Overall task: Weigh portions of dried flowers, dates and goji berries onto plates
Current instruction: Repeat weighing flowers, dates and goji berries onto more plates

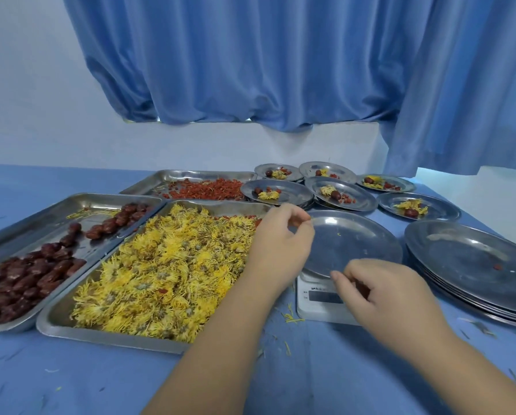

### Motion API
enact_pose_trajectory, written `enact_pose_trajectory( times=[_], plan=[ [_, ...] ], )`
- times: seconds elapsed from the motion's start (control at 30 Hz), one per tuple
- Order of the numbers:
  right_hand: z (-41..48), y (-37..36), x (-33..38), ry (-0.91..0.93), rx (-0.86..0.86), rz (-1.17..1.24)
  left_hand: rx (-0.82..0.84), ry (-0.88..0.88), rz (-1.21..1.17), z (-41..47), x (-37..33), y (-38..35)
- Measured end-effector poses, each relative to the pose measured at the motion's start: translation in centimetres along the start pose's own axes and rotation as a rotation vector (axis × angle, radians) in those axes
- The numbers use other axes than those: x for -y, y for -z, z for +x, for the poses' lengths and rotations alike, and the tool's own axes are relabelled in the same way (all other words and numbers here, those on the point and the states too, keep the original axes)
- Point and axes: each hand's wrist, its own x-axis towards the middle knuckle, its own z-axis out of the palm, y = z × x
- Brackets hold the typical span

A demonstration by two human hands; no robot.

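Blue table [71, 378]; plate [355, 244] just beside left hand [277, 244] and right hand [382, 292].

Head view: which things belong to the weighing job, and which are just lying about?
Job: round steel plate on the white digital scale; steel trays of yellow dried flowers, dark red dates, red goji berries; six filled small steel plates; stack of empty steel plates.
Lying about: blue curtain; loose yellow petals on the blue tablecloth.

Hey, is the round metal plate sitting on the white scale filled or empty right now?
Practically empty: the round steel plate on the white kitchen scale shows bare metal, with only a tiny yellow petal fleck.
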Motion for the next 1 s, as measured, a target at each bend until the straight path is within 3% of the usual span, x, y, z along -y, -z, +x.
enact_pose_trajectory(
  times=[0.17,0.27,0.4,0.53,0.87,1.0],
  plan=[
    [-1.0,0.3,-1.5,-0.023,0.027,0.033,-0.138,0.143,-0.129,0.8,0.7,4.3],
    [-0.5,0.8,-1.7,-0.038,0.017,0.090,-0.113,0.120,0.183,1.7,2.1,8.4],
    [-0.7,0.4,-1.1,-0.029,0.078,0.079,0.058,0.130,0.582,3.8,3.8,14.3],
    [-1.0,-0.2,-0.6,-0.022,0.138,0.100,0.015,0.186,0.672,6.0,5.7,18.1],
    [-0.9,0.1,-0.9,-0.024,0.231,0.134,0.279,0.230,0.838,7.0,10.3,15.6],
    [-0.8,0.0,-1.0,-0.018,0.246,0.123,0.281,0.254,0.896,7.7,11.4,15.7]
  ],
)
